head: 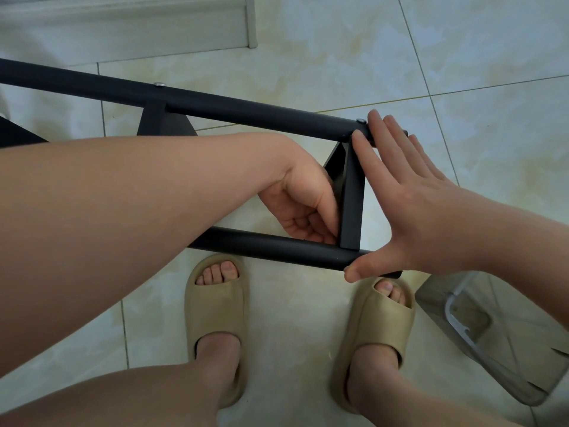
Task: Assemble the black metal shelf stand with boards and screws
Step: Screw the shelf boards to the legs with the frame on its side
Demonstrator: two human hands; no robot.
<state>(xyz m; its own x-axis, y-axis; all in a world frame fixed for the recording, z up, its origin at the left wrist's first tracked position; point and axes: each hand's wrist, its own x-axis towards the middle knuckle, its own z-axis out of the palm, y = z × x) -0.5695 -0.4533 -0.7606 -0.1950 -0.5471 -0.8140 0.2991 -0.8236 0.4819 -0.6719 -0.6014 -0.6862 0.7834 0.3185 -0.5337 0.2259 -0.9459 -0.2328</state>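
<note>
A pale tiled floor (308, 57) fills the view, seen from above. Across it lies the black metal frame (246, 110). Its long axis runs from the left edge toward the right, and its left part is cut off by the picture's edge and hidden behind a bare forearm. Two round tubes run nearly side by side, the far tube (277, 117) and the near tube (277, 248), both ending at the right. A flat cross bracket (351, 204) joins them near those ends. A second bracket (154, 118) farther left is mostly covered by the forearm.

The left hand (300, 204) reaches in between the tubes with its fingers curled against the cross bracket's left edge. Whether it pinches anything there is hidden. The right hand (412, 208) is spread flat and released, its straight fingers (381, 134) resting on the far tube's end and its thumb (363, 266) on the near tube's end.

Two feet in tan slippers (215, 309) stand just below the near tube. A clear plastic container (492, 334) sits at lower right, partly cut off. A pale wood-grain panel (123, 23) crosses the top left. Two small silver screw heads sit on the far tube, one (159, 84) above the second bracket and one (361, 120) beside the fingers.
</note>
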